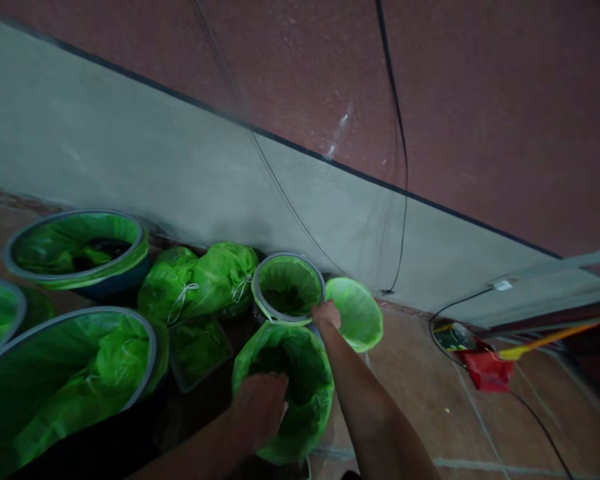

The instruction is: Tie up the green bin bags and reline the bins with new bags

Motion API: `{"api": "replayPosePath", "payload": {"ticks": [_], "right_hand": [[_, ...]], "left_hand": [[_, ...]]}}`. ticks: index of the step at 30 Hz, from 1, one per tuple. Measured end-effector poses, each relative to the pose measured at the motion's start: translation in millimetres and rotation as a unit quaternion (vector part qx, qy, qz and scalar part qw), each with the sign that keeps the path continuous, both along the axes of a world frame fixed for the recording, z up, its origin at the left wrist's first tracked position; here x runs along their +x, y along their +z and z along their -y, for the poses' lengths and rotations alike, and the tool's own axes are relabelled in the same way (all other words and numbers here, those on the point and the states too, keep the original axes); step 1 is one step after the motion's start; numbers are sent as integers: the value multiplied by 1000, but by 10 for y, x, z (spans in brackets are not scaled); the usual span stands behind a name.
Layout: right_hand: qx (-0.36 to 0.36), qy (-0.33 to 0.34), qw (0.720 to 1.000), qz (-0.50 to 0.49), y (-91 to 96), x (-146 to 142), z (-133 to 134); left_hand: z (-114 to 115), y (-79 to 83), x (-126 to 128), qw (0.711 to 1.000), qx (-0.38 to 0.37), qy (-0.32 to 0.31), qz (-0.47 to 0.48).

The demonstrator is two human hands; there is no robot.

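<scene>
In front of me stands a bin lined with a bright green bag, its mouth facing up toward me. My left hand is over its opening, the fingers curled together; what they hold, if anything, is hidden. Just behind is a small round bin with a grey rim and a green liner, with some dark matter inside. My right hand is closed on the right side of that rim. A pale green round basket or lid sits to its right, near the wall.
Large green-lined bins stand to the left. Tied green bags lie by the wall above a small square green-lined bin. On the tiled floor at right are a red dustpan, a yellow-ended broom handle and a black cable.
</scene>
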State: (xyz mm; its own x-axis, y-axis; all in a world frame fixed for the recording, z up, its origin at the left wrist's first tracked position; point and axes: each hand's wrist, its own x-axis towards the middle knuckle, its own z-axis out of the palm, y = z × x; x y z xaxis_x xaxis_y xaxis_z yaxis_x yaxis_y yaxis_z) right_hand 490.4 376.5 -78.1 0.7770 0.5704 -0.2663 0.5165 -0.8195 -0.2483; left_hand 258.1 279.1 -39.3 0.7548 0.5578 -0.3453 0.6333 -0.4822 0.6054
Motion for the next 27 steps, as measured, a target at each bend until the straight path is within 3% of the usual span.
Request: {"api": "replayPosePath", "payload": {"ticks": [5, 10, 13, 15, 18, 20, 23, 25, 27], "right_hand": [[3, -8, 1000, 21, 125, 17, -41], [48, 20, 996, 66, 461, 62, -47], [95, 36, 991, 82, 660, 89, 136], [141, 41, 986, 79, 723, 101, 395], [218, 4, 976, 16, 671, 96, 982], [271, -32, 961, -42, 548, 55, 1447], [310, -39, 946, -88, 304, -95, 2106], [311, -54, 944, -99, 147, -246, 2439], [296, -60, 948, -99, 23, -400, 2655]], "left_hand": [[-205, 311, -12, 998, 16, -1, -59], [-383, 378, -76, 996, 71, 29, -38], [-514, 449, -165, 992, 99, 54, -60], [-635, 505, -255, 987, 113, 92, -65], [-843, 542, -395, 975, 91, 204, -16], [-944, 527, -459, 957, -8, 283, 69], [-945, 468, -482, 887, -206, 366, 193], [-839, 409, -455, 857, -282, 370, 223], [-690, 321, -407, 855, -312, 347, 225]]}}
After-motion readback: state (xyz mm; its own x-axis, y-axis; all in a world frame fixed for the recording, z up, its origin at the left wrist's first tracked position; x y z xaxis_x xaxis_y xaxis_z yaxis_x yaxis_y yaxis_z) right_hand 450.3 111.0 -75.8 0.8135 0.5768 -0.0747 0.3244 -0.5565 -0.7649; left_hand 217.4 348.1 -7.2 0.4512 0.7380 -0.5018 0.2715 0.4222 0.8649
